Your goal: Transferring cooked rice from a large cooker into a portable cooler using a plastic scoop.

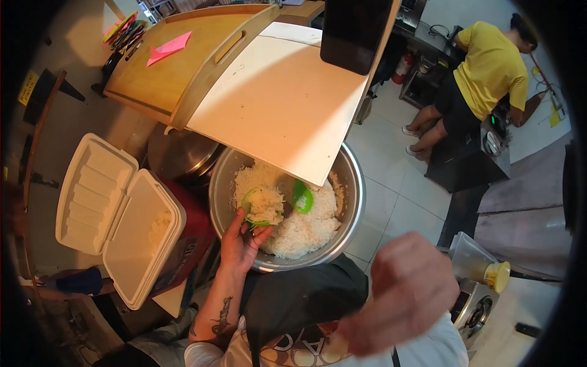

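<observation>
My left hand (pixel 245 243) holds a green bowl (pixel 250 208) heaped with cooked rice, over the left part of a large metal basin (pixel 359 202). White rice (pixel 302 234) fills much of the basin, and a green scoop (pixel 302 196) rests in it near the middle. To the right of the basin, close to the camera, my right hand (pixel 408 293) is raised and blurred, with its fingers curled; whether anything is inside them cannot be told.
A white board (pixel 279 101) overhangs the basin's far side, beside a wooden tray (pixel 183 50). An open cooler (pixel 142 238) with some rice inside stands left. A dark phone-like device (pixel 351 36) is above. A person in yellow (pixel 493 69) works at the upper right; a gas stove (pixel 477 312) stands lower right.
</observation>
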{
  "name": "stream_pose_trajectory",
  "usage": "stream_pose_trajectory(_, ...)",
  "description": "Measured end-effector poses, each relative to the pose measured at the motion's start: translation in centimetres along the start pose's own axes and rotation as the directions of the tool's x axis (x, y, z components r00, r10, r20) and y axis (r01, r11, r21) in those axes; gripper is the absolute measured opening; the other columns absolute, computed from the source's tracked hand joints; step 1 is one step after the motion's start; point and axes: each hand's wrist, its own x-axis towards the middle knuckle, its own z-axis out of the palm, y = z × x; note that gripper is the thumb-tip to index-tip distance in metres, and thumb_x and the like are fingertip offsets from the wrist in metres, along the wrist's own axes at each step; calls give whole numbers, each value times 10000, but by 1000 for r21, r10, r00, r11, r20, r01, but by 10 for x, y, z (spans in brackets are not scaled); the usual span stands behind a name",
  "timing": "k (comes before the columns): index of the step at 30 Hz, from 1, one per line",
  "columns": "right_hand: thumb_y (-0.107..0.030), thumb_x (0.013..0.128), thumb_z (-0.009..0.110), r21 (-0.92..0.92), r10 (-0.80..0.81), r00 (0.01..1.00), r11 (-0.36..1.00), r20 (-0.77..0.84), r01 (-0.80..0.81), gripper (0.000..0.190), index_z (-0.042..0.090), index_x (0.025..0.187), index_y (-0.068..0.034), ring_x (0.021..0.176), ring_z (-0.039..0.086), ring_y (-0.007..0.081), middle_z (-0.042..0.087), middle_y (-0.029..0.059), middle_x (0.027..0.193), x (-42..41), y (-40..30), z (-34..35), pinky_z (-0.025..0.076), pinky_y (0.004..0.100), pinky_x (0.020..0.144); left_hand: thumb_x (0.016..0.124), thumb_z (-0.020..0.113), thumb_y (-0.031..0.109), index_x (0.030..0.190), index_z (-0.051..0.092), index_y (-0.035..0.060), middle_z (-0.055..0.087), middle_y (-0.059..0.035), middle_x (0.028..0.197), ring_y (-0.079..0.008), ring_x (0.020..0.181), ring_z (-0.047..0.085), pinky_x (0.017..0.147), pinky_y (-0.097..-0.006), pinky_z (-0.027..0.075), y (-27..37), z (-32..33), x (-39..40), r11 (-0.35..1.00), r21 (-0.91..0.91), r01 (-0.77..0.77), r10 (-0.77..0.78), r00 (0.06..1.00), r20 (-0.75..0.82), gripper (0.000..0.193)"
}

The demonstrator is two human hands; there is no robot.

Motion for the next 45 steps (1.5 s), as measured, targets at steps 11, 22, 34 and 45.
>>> stream_pose_trajectory(11,-198,809,767,-394,843,524,443,-123,-805,182,697,954,-111,880,656,256,634,44,988,-130,60,21,532,335,743,985,597,328,970,552,-1,626,-142,949,-266,849,698,802,-408,643,13,-19,-4,993,-108,-44,51,997,59,333)
stream_pose_trajectory(22,-213,828,744,-485,958,270,192,-96,-853,148,698,842,-73,739,643,271,629,81,743,-139,65,24,500,362,645,994,579,348,732,487,82,658,-178,1010,-317,927,709,835,-437,629,35,-20,-15,989,-117,-95,105,991,85,384)
stream_pose_trajectory(34,17,915,582,-57,892,265,263,-367,-963,177,619,1088,12,680,476,118,498,63,935,-187,58,41,405,208,572,932,681,203,958,648,-16,611,-181,1276,-300,1090,646,898,-443,570,188,-118,-101,349,436,-830,937,324,-132,223)
stream_pose_trajectory(45,-26,912,609,-195,830,289,220,-477,-956,141,663,1035,16,784,484,124,507,66,924,-186,64,47,401,250,700,854,728,43,969,695,-48,558,-205,1359,-237,1003,665,818,-340,538,186,-82,-109,-535,841,-79,824,171,540,150)
